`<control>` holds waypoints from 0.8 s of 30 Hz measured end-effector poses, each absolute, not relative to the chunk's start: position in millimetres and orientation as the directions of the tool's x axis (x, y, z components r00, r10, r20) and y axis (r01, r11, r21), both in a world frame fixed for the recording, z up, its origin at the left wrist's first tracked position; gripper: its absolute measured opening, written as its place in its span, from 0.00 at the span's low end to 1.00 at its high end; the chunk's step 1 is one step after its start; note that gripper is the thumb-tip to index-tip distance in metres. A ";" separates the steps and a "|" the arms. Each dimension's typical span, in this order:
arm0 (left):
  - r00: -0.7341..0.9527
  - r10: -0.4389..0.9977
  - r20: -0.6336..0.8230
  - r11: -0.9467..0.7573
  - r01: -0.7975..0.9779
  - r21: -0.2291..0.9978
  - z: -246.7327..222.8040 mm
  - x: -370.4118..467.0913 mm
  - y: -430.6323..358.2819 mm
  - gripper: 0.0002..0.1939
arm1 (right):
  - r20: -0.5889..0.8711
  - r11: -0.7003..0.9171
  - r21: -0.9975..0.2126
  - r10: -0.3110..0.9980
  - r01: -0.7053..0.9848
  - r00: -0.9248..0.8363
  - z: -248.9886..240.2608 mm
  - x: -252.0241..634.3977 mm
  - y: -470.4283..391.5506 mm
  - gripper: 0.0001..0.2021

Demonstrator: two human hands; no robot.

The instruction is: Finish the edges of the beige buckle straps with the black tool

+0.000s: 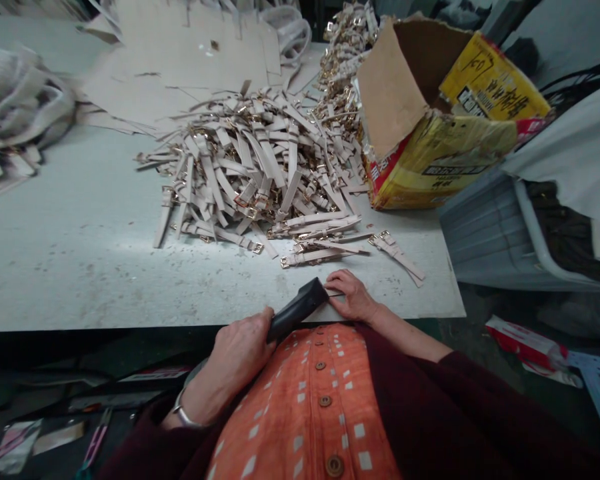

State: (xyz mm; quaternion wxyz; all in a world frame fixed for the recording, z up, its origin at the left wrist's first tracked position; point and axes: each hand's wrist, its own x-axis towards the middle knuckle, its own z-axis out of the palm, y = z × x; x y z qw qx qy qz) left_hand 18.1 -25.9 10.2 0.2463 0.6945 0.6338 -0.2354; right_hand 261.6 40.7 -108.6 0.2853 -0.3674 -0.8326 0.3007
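My left hand (243,347) is closed around the handle of a black tool (300,308), whose wide head points up and right at the table's front edge. Right of that head, my right hand (351,297) pinches a small light strap piece (333,292), mostly hidden by the fingers and the tool. Just beyond both hands lie several pale straps with gold buckles (325,247) in a loose row. Two more straps (397,257) lie crossed to the right. Behind them rises a big heap of buckled straps (260,160).
An open yellow cardboard box (440,160) stands at the table's right, beside a grey bin (490,227) draped with cloth. Flat pale sheets (180,47) cover the back. A bundle of pale material (25,100) lies at the left of the table (80,267).
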 end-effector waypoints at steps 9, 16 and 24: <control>0.093 0.732 -0.675 -0.156 0.987 -0.033 19.3 16.0 -13.2 0.13 | 0.265 0.574 -0.708 0.756 0.412 -0.598 -109.3 263.8 44.3 0.11; 0.113 0.755 -0.645 -0.154 0.988 -0.008 14.6 33.0 -9.6 0.13 | 0.267 0.574 -0.723 0.745 0.385 -0.611 -109.2 265.0 45.2 0.14; 0.117 0.754 -0.646 -0.162 0.987 -0.010 15.6 25.2 -16.3 0.14 | 0.258 0.581 -0.716 0.736 0.388 -0.625 -109.7 265.9 45.5 0.16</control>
